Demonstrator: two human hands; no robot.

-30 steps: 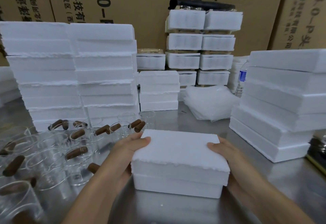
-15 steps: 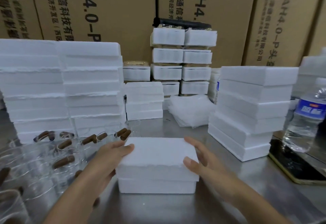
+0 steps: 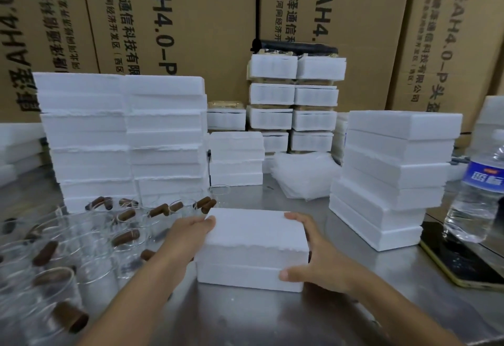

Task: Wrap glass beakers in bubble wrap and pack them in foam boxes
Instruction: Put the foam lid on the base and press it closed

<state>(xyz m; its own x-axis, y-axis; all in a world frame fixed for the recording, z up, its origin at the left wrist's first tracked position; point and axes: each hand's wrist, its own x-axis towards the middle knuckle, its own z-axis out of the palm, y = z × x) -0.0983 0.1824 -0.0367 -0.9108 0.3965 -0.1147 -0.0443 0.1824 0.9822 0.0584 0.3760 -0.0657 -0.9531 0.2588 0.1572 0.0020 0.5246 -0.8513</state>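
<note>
Foam box [image 3: 253,239], closed with its lid on, sits on the steel desk [image 3: 259,315] right in front of the person, held from both ends. Left hand [image 3: 188,234] grips the box's upper left corner, fingers bent against the lid. Right hand [image 3: 319,258] clasps the right end, thumb on the lower front face and fingers over the far top corner. Glass beakers [image 3: 81,236] with brown handles crowd the desk to the left, just beside the left forearm. Bubble wrap [image 3: 302,175] lies in a pile behind the box. Stacks [image 3: 122,138] of foam boxes rise behind the beakers. A bottle [image 3: 477,195] stands at far right, next to a phone [image 3: 461,261].
</note>
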